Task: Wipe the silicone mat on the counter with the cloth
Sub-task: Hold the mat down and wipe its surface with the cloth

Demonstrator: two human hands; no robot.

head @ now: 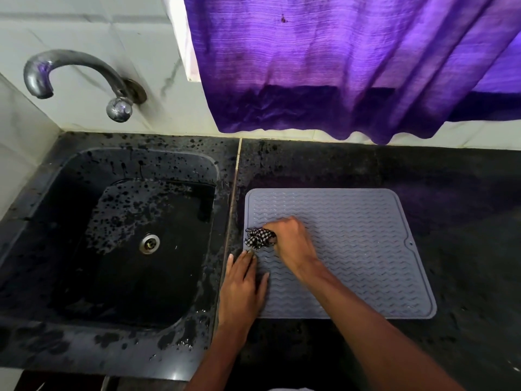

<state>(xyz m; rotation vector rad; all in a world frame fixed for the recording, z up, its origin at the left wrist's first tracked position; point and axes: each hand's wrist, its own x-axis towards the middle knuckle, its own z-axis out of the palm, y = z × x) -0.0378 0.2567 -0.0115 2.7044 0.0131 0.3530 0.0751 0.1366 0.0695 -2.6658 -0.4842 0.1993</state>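
Grey silicone mat (352,249) lies on the tabletop (451,193) beside the sink (70,176); your right hand (290,238) grips the checkered cloth (258,238) at its left edge, your left hand (242,289) lies flat, fingers spread. Most looks unwiped.

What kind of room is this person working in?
Most likely a home kitchen. A dark stone counter holds a built-in sink, a metal tap comes out of the tiled wall, and a ribbed grey silicone mat lies beside the sink.
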